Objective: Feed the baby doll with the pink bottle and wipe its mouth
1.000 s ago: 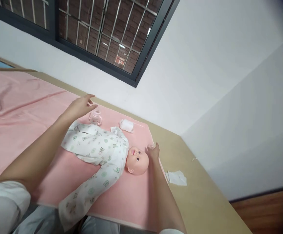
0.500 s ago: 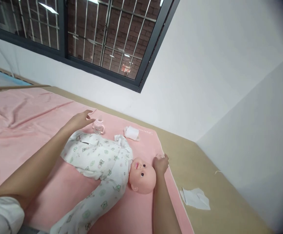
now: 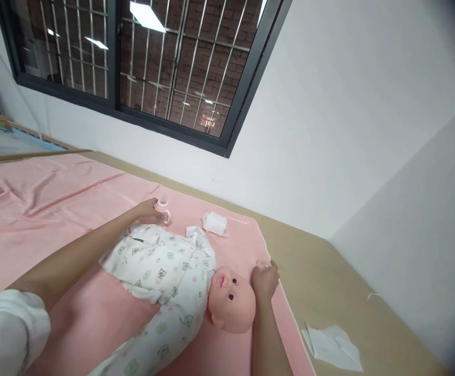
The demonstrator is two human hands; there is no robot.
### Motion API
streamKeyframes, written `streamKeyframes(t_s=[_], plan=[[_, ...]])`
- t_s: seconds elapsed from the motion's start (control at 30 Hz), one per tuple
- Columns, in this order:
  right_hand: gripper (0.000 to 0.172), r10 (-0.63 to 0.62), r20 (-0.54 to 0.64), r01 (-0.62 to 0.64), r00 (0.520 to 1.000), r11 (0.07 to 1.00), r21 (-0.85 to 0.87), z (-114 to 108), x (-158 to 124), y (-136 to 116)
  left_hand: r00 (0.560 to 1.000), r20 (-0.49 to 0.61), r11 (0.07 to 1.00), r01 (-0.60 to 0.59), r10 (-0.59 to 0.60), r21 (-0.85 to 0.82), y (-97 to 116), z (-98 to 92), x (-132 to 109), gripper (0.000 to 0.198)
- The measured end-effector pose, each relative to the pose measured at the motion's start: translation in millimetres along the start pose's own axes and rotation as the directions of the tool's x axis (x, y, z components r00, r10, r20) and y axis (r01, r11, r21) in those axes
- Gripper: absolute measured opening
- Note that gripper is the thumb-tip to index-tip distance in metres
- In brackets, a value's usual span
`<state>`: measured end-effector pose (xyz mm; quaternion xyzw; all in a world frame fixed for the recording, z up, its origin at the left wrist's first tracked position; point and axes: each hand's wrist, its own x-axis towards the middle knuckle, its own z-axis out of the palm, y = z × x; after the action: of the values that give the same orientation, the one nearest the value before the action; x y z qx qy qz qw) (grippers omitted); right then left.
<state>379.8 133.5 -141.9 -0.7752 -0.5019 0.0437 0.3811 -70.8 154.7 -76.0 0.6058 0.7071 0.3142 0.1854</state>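
My left hand [image 3: 148,208] is closed around the side of a small baby bottle [image 3: 163,208] with a pink collar, a pink handle and a clear nipple on top. The bottle stands upright on the pink blanket [image 3: 227,253], beyond the doll. On the right, my right hand [image 3: 266,282] has its fingers curled over a small clear plastic cap [image 3: 264,265], mostly hidden by the fingers. Between my arms a baby doll [image 3: 232,302] lies on its back in white printed clothes, its head close to my right wrist.
A white packet of wipes or tissue [image 3: 215,223] lies on the blanket behind the doll. One folded white cloth or tissue [image 3: 334,347] rests on the tan surface [image 3: 309,256] at the right. The white wall and a barred window [image 3: 180,68] stand behind.
My left hand has closed on the bottle, having been open just beside it before. My right hand stays by the doll's head with the clear cap. The view has tilted up slightly.
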Motion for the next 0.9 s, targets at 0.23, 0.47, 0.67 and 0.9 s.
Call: streamKeyframes(t_s=[0.23,0.47,0.67,0.9], plan=[[0.068,0.050,-0.014,-0.048,0.999,0.992,0.119,-2,1,5,0.996,-0.048,0.994,0.079,-0.076,0.077,5,5.8,13,0.044],[0.065,0.155,0.011,-0.149,0.988,0.926,0.346,-12,20,4,0.986,-0.163,0.999,-0.039,0.044,0.033,41,-12.7,-7,0.063],[0.066,-0.121,0.156,-0.048,0.980,0.620,0.783,-59,11,-64,0.921,-0.188,0.911,-0.374,0.342,-0.175,83,-17.0,-59,0.072],[0.049,-0.428,0.219,0.076,0.877,0.573,0.816,-108,-62,-143,0.836,-0.023,0.821,-0.544,0.549,-0.172,118,-24.5,-127,0.075]])
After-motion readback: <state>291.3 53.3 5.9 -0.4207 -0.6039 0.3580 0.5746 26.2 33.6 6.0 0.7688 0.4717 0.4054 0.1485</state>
